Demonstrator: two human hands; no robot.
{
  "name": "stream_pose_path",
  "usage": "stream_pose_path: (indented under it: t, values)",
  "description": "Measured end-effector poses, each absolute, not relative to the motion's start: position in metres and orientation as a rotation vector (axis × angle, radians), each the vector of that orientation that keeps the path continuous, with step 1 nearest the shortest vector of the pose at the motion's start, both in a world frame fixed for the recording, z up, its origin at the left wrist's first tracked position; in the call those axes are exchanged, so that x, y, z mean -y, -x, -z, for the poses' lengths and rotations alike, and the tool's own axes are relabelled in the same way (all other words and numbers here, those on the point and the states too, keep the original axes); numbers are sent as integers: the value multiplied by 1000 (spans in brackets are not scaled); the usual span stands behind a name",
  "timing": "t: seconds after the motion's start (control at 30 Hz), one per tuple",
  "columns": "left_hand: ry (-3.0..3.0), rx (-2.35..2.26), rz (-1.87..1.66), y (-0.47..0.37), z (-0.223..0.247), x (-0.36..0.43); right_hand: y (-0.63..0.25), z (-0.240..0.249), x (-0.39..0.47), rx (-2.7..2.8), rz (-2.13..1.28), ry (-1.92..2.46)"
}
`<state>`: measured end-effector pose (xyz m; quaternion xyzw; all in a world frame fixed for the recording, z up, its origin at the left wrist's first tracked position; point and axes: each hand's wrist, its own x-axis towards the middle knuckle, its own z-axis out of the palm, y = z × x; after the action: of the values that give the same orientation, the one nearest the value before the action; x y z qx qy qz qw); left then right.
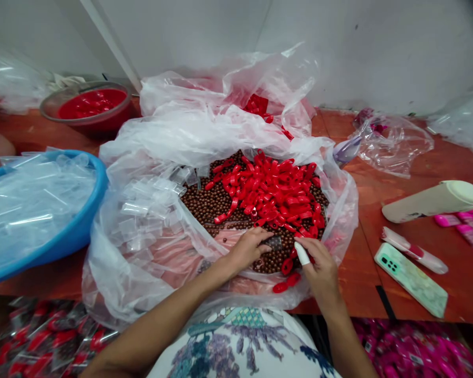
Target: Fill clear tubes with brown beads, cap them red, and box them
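My left hand [247, 251] is closed on a small clear plastic container [275, 242], held low over a spread of brown beads [205, 205]. Close by on the right, my right hand [319, 265] has its fingers curled together at the edge of the red plastic caps [276, 189]; whatever is between its fingertips is hidden. A white cover [301, 253] sits on one of its fingers. The caps are heaped on the beads inside a large clear plastic bag [142, 294] with its sides folded down. Several empty clear containers [150, 205] lie on the left of the bag.
A blue basin [98, 184] of clear plastic pieces stands left, with a bowl of red parts [49, 113] behind it. On the red tabletop [362, 268] at right are a cream bottle [429, 202], a pink-and-white tube [413, 251] and a phone [412, 281]. Pink packs [418, 352] lie below.
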<state>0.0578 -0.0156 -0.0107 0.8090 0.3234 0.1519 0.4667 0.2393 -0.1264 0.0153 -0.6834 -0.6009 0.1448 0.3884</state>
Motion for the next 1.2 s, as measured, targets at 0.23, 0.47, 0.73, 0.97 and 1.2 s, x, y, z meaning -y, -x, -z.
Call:
stream_pose_path:
  t: [0.23,0.47,0.73,0.97,1.2]
  values:
    - [-1810,-763,-471,-53,6,18,-239,-16,125,1515,-392,1765]
    - [-1600,-822,-533,-49,-1,18,-234,-16,123,1499,-415,1763]
    - [-1054,-877,-588,-26,-27,30,-227,-10,112,1560,-483,1693]
    - [-857,-905,-775,-14,-37,28,-215,-11,87,1663,-489,1666]
    - [-716,-859,-779,-9,-29,26,-207,-12,58,1771,-406,1668]
